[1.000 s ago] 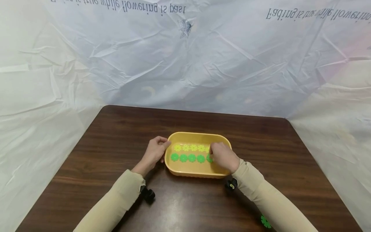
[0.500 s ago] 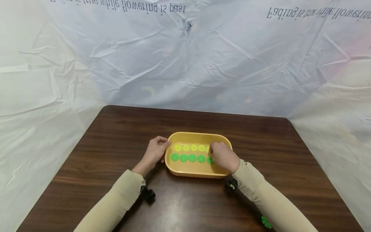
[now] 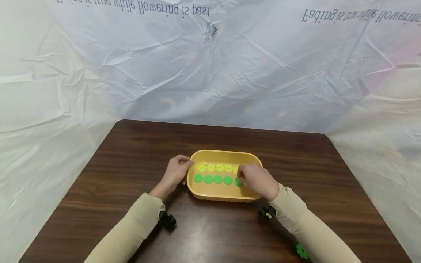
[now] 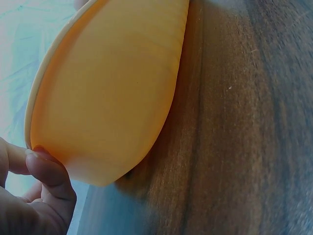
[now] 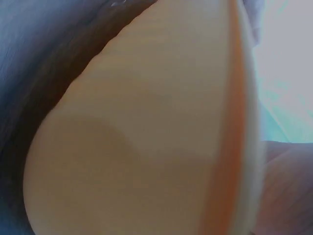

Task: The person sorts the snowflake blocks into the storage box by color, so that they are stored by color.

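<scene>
A yellow oblong plastic basin (image 3: pixel 217 193) stands on the table in the head view. Inside it lies a row of yellow flower-shaped discs (image 3: pixel 219 168), and nearer to me a row of green flower-shaped discs (image 3: pixel 217 179). My left hand (image 3: pixel 175 171) pinches the basin's left rim between thumb and fingers, as the left wrist view also shows. Over the basin's right end is my right hand (image 3: pixel 258 179), its fingers bent down at the rightmost green disc (image 3: pixel 238 182), partly covering it. Its fingertips are hidden, and the basin wall (image 5: pixel 132 112) fills most of the right wrist view.
Another green disc (image 3: pixel 301 251) lies on the dark wooden table (image 3: pixel 210 233) beside my right forearm, partly cut off by the sleeve. A pale printed cloth (image 3: pixel 210 73) hangs behind the table and along both sides.
In the last half second my right hand has shifted slightly right and toward me. My left hand stays on the rim, and the basin and the visible discs stay about where they were.
</scene>
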A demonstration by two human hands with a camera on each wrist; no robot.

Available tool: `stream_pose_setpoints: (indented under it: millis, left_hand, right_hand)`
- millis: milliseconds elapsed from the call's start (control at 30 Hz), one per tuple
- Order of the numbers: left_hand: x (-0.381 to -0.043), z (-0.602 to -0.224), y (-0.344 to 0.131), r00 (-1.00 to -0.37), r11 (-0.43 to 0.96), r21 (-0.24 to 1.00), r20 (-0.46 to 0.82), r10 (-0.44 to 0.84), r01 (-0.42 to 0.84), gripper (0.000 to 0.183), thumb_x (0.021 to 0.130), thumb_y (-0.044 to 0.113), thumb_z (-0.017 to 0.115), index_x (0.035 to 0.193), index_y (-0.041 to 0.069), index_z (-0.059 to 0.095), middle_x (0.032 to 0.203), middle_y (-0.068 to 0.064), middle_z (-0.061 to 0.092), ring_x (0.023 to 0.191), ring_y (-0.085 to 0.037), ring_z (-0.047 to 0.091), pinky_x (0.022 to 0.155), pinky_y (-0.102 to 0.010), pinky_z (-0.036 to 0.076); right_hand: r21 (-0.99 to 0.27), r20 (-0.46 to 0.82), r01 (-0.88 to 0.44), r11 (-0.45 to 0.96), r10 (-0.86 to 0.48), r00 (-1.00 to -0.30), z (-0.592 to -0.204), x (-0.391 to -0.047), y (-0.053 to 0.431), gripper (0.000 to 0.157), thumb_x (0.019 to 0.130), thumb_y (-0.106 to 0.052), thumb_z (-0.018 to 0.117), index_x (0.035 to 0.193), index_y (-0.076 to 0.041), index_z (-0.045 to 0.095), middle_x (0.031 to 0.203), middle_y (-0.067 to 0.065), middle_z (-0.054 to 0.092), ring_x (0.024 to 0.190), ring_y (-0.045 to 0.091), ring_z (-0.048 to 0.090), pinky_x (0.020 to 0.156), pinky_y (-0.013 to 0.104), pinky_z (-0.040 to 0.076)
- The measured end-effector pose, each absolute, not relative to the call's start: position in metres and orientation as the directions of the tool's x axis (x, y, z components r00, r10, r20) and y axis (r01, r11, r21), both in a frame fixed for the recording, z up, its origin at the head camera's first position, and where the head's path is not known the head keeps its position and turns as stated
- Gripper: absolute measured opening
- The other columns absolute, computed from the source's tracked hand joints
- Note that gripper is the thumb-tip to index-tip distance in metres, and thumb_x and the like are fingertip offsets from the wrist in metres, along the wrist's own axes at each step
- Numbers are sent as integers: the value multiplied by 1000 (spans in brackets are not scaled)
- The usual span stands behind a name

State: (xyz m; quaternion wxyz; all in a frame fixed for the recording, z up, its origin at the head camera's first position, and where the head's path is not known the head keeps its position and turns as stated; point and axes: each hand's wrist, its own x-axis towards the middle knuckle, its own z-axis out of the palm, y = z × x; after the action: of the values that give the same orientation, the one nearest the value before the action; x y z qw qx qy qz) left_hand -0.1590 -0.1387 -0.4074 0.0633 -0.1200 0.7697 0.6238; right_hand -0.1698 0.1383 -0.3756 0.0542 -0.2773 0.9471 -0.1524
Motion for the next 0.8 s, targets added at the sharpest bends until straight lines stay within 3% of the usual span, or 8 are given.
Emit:
stream_pose_setpoints:
  millis: [100,500,800]
  left_hand:
    - [-159,-407,-139,-965,189,947,-243,-103,-259,28,98,22,59,117,2,57,94,-20,64,37,-14,41,37,-28,40]
    - [-158,-408,-139,-963,190,946,-245,-112,-263,28,98,22,60,117,2,57,91,-20,64,36,-13,41,36,-27,40]
    - [-158,-409,-139,-964,188,947,-243,-105,-259,28,98,22,60,117,2,57,94,-20,65,37,-13,41,37,-28,41]
  right_hand:
    - [-300,-3,-523,798,-549,-836,-372,-165,139,10,84,-11,77,91,-9,69,82,0,66,66,9,57,58,28,51]
    - [-346,97,-492,799,-491,-866,-344,-148,166,12,91,-16,70,99,-8,68,81,-4,62,68,11,48,57,28,43]
    - [-367,57,-392,844,-400,-915,-341,-134,211,9,92,-18,69,99,-12,67,78,-6,61,61,9,50,52,28,44]
